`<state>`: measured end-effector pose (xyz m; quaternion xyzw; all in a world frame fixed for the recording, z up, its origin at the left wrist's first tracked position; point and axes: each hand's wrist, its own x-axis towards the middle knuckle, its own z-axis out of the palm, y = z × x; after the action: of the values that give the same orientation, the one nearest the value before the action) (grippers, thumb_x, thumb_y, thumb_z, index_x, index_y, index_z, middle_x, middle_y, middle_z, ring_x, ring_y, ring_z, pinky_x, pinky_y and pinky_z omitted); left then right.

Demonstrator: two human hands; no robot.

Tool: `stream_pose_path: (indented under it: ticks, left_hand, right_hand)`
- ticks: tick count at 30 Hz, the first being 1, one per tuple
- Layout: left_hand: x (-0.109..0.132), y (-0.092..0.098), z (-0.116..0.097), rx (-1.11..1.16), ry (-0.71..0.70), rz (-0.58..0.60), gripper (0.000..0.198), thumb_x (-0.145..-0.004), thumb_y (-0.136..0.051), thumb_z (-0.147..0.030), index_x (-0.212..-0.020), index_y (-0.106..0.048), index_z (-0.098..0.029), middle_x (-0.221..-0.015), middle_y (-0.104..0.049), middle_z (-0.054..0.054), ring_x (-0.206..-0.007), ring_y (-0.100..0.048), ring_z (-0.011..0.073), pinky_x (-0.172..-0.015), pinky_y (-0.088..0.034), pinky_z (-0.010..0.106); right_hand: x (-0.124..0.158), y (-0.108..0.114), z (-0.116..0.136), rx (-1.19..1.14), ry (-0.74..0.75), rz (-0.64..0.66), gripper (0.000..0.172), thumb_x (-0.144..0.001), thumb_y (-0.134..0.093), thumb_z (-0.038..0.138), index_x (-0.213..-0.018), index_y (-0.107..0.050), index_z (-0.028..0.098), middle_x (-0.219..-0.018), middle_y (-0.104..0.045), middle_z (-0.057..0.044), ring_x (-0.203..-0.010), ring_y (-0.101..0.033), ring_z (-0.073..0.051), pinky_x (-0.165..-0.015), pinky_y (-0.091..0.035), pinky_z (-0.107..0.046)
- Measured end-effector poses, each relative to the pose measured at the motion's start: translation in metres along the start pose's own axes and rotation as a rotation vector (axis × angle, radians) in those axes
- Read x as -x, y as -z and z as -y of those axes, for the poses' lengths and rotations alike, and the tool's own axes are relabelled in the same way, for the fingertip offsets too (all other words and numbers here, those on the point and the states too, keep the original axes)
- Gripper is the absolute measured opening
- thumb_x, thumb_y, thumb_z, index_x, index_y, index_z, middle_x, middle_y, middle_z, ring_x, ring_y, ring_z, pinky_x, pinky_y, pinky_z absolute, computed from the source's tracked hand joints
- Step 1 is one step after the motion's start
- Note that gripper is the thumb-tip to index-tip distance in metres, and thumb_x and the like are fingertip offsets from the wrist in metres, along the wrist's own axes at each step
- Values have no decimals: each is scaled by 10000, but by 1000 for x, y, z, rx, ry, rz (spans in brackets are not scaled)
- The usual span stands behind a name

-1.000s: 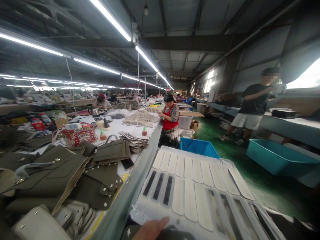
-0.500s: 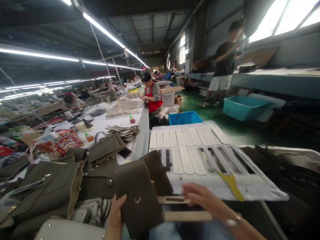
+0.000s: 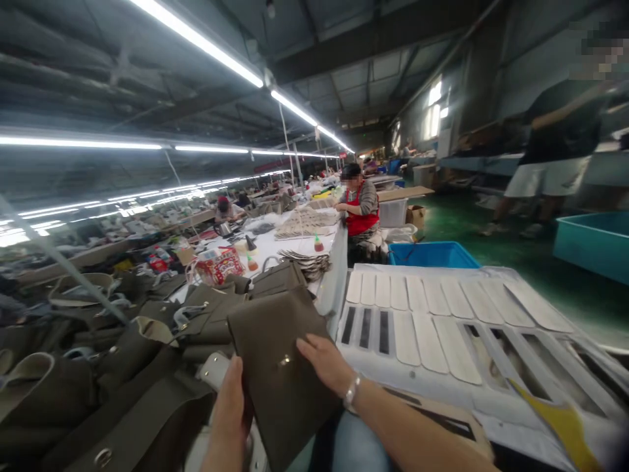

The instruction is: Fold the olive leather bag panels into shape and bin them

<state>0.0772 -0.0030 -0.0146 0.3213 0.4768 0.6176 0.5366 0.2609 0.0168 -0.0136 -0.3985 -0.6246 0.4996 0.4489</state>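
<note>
An olive-brown, leather-like bag panel (image 3: 278, 328) stands tilted in front of me, with a small gold metal clasp (image 3: 284, 360) on its face. My left hand (image 3: 232, 406) grips the panel's left edge; part of its fingers is hidden behind it. Across the panel's right side lies my right hand (image 3: 325, 362), fingers stretched over the surface and fingertips just right of the clasp. A metal bracelet (image 3: 352, 392) is on that wrist. Pale pieces with metal studs (image 3: 215, 368) show beside and below my left hand.
Olive bag parts (image 3: 142, 400) are heaped on the left. To the right, a white-covered board (image 3: 393, 380) carries rows of pale strips (image 3: 417, 293) and a yellow tool (image 3: 557, 419). Beyond it stand a blue bin (image 3: 432, 254), a teal bin (image 3: 594, 246) and a person in a red apron (image 3: 361, 213).
My right hand has moved left from over the board onto the panel. The panel behind it no longer shows. My view has turned left, shifting the scene to the right.
</note>
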Motion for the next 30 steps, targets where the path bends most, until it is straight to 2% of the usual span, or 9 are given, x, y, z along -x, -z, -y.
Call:
stream_pose_path:
  ticks: [4, 7, 10, 12, 17, 20, 24, 27, 30]
  left_hand:
    - [50, -23, -6, -10, 11, 395, 713, -466, -804, -472, -1065, -614, -135, -1003, -659, 132, -1031, -561, 349, -908, -445, 435]
    - [80, -51, 20, 32, 152, 623, 632, -563, -776, -449, -1079, -606, -125, -1026, -651, 147, -1008, -578, 331, -914, -430, 456]
    - [97, -76, 47, 62, 256, 680, 540, -666, -715, -441, -1092, -603, -129, -1049, -644, 146, -1018, -579, 311, -925, -421, 459]
    - [102, -88, 58, 34, 285, 734, 526, -679, -714, -418, -1103, -600, -129, -1076, -636, 143, -1063, -554, 308, -955, -401, 447]
    - [115, -112, 73, -83, 235, 862, 507, -729, -680, -379, -1157, -558, -136, -1156, -600, 125, -1114, -519, 285, -975, -396, 398]
    - [124, -120, 85, -204, 141, 870, 490, -752, -651, -379, -1172, -530, -159, -1122, -612, 100, -1050, -557, 255, -913, -447, 360]
    - [127, -130, 97, -365, -12, 833, 504, -753, -636, -353, -1208, -484, -199, -1099, -594, 79, -989, -573, 226, -787, -500, 308]
    - [125, -135, 99, -424, -34, 838, 454, -731, -644, -324, -1144, -520, -183, -1021, -610, 75, -943, -578, 216, -742, -501, 290]
    - [121, -137, 99, -496, -20, 843, 331, -721, -651, -383, -950, -564, -160, -891, -626, 60, -839, -591, 202, -683, -490, 272]
  right_hand:
    - [38, 30, 5, -5, -24, -35, 416, -836, -441, 509, -982, -600, 153, -900, -663, -66, -882, -603, -230, -783, -467, -332]
    - [83, 48, -21, 132, -137, -302, 458, -808, -472, 492, -1135, -507, 172, -968, -646, -82, -894, -604, -240, -817, -455, -372]
    - [131, 57, -37, 133, -200, -549, 508, -778, -487, 476, -1194, -448, 188, -1125, -600, -101, -934, -598, -253, -860, -447, -404]
    - [157, 64, -29, 87, -192, -609, 456, -775, -470, 486, -1119, -518, 190, -1116, -613, -93, -949, -594, -266, -869, -452, -410]
    - [208, 90, 16, 117, -215, -598, 452, -806, -425, 504, -1025, -641, 173, -1150, -610, -93, -1155, -478, -284, -1041, -300, -442]
    - [232, 92, 21, 182, -238, -514, 540, -865, -342, 517, -1222, -530, 159, -1271, -525, -110, -1222, -421, -263, -1064, -263, -450]
    - [238, 73, 10, 495, -222, -622, 709, -818, -499, 483, -1398, -230, 177, -1372, -399, -129, -1238, -401, -260, -1036, -317, -425]
    - [233, 67, 9, 623, -273, -723, 650, -821, -501, 474, -1351, -272, 175, -1235, -513, -140, -1067, -545, -261, -905, -435, -394]
    - [229, 71, 12, 711, -293, -615, 468, -858, -440, 465, -1226, -420, 176, -1078, -584, -119, -955, -589, -249, -824, -466, -358]
